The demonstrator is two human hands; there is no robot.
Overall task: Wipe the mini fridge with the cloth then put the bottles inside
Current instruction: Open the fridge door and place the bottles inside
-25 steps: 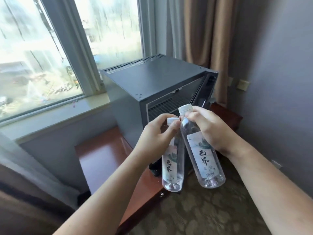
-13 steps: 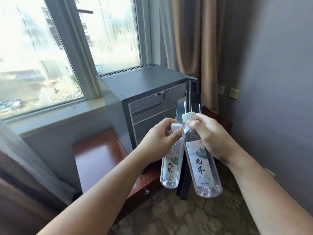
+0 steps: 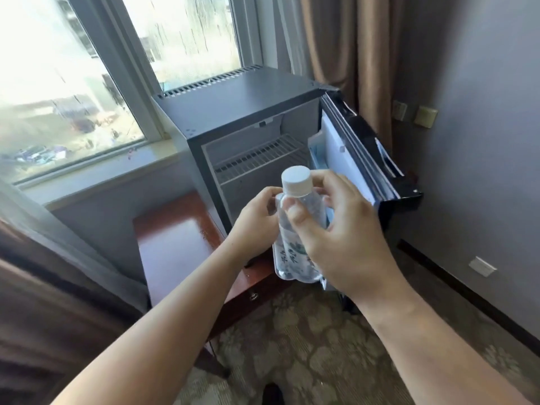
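Fridge behind; bottles upright, cap uppermost

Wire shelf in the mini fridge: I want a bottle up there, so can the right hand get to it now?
Probably yes. The door stands swung open to the right, and nothing shows between the right hand, gripping a bottle before the opening, and the shelf.

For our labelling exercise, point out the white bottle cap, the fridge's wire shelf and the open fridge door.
White bottle cap (image 3: 295,176): head view, its flat top.
Wire shelf (image 3: 260,159): head view, middle bars.
Fridge door (image 3: 346,166): head view, white inner panel.
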